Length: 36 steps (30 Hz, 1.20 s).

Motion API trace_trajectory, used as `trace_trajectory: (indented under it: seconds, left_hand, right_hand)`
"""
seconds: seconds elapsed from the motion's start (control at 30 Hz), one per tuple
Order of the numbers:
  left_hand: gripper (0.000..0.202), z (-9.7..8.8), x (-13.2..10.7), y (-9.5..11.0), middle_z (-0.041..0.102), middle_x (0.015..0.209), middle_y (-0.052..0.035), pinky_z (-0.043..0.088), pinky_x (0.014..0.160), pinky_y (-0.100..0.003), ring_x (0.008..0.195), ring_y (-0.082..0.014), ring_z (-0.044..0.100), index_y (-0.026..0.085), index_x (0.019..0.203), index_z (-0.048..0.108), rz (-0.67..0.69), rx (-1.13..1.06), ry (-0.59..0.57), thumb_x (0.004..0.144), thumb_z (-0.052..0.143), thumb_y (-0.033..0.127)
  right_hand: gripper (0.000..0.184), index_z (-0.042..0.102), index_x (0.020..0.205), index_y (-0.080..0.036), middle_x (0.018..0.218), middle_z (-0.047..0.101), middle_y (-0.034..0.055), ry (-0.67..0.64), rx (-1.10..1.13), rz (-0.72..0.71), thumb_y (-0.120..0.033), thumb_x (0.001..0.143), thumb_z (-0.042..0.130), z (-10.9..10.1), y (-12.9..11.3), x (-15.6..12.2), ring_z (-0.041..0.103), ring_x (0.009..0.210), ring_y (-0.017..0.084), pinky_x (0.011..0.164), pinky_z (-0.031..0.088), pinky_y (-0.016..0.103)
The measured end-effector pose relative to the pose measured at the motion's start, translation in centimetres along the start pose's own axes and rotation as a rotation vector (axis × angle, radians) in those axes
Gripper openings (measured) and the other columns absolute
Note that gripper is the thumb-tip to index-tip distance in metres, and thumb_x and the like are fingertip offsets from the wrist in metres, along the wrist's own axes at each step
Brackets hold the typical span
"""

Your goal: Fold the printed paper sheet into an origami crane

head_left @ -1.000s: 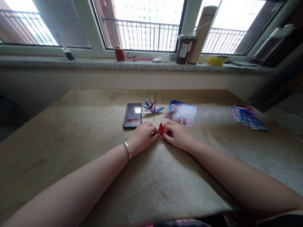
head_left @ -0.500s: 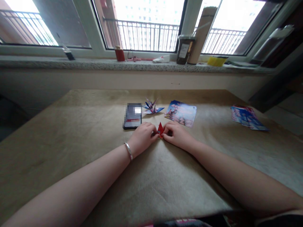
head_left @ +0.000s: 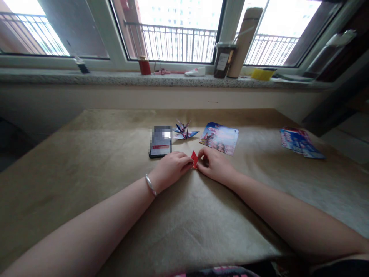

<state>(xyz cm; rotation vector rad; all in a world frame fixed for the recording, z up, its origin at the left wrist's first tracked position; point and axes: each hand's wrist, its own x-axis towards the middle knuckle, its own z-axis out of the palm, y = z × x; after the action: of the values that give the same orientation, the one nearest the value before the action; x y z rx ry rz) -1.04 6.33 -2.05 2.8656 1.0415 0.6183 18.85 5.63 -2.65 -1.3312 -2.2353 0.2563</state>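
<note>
A small folded piece of red origami paper [head_left: 194, 158] comes to a point at its far end, between my two hands on the table. My left hand [head_left: 174, 166] is closed, its fingertips on the paper's left edge. From the other side my right hand [head_left: 215, 163] pinches the right edge between thumb and index finger. Just beyond the paper sits a folded paper crane [head_left: 186, 130] in blue, white and pink. A phone [head_left: 161, 141] lies to its left. Right of the crane is a stack of printed paper squares [head_left: 220, 136] with a blossom scene.
More patterned paper sheets [head_left: 302, 143] lie fanned out at the right of the tan table [head_left: 196, 223]. Along the stone windowsill [head_left: 115, 79] stand a red container [head_left: 144, 66], a dark lidded container [head_left: 223, 61], a cardboard tube [head_left: 245, 42] and a yellow tape roll [head_left: 263, 74].
My left hand has shifted slightly left and its fingers lie flatter by the red paper. The paper's outline looks narrower and a little turned. My right hand stays nearly in place.
</note>
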Motion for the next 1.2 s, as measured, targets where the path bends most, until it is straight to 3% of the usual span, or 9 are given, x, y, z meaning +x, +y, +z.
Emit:
trace_trajectory:
  seconds: [0.13,0.3,0.63,0.87,1.07,1.2]
  left_hand:
    - [0.018,0.2,0.1,-0.2,0.067,0.089,-0.0064,0.05,0.08,-0.03,0.084,-0.0177,0.06,0.015,0.097,0.068,0.049,-0.052,-0.001,0.091,0.053,0.024]
    - [0.021,0.4,0.1,-0.1,0.065,0.095,-0.0079,0.05,0.082,-0.03,0.088,-0.0168,0.059,0.016,0.098,0.069,0.03,-0.085,0.021,0.092,0.05,0.024]
    - [0.019,-0.4,-0.3,-0.1,0.068,0.094,-0.0067,0.051,0.077,-0.03,0.087,-0.0185,0.063,0.016,0.101,0.065,0.031,0.021,-0.079,0.089,0.05,0.019]
    - [0.021,-1.2,-0.5,-0.2,0.068,0.104,-0.0057,0.051,0.083,-0.03,0.094,-0.018,0.064,0.019,0.101,0.065,0.083,0.012,-0.157,0.09,0.047,0.018]
    - [0.019,-1.6,-0.4,0.2,0.065,0.106,-0.0063,0.051,0.081,-0.029,0.091,-0.0175,0.063,0.018,0.096,0.067,0.092,0.043,-0.135,0.089,0.049,0.018]
    - [0.019,-1.6,-0.2,0.2,0.067,0.099,-0.0063,0.048,0.085,-0.035,0.092,-0.0194,0.06,0.018,0.093,0.068,0.159,0.099,-0.094,0.089,0.05,0.019]
  right_hand:
    - [0.013,0.064,0.09,-0.021,0.095,0.066,0.0049,-0.018,-0.136,-0.128,-0.027,0.083,0.054,-0.4,-0.3,-0.3,0.059,0.088,0.019,0.075,0.044,0.03]
    - [0.015,0.068,0.088,-0.021,0.103,0.067,0.0042,-0.022,-0.148,-0.128,-0.03,0.084,0.057,-0.3,-0.3,-0.3,0.061,0.09,0.018,0.076,0.046,0.029]
    - [0.017,0.07,0.088,-0.021,0.092,0.07,0.0039,-0.015,-0.198,-0.151,-0.032,0.085,0.058,-0.3,0.1,-0.3,0.06,0.087,0.02,0.075,0.046,0.03]
    - [0.012,0.069,0.085,-0.023,0.101,0.068,0.0024,0.017,-0.13,-0.19,-0.03,0.085,0.06,-0.3,0.3,-0.4,0.061,0.09,0.017,0.075,0.046,0.027]
    - [0.012,0.069,0.086,-0.022,0.093,0.068,0.0039,0.037,-0.117,-0.345,-0.025,0.087,0.058,-0.2,0.8,-0.3,0.057,0.087,0.018,0.081,0.046,0.031]
    - [0.016,0.069,0.085,-0.022,0.092,0.069,0.004,0.081,-0.154,-0.446,-0.026,0.089,0.055,-0.4,0.8,-0.3,0.055,0.092,0.019,0.088,0.044,0.034]
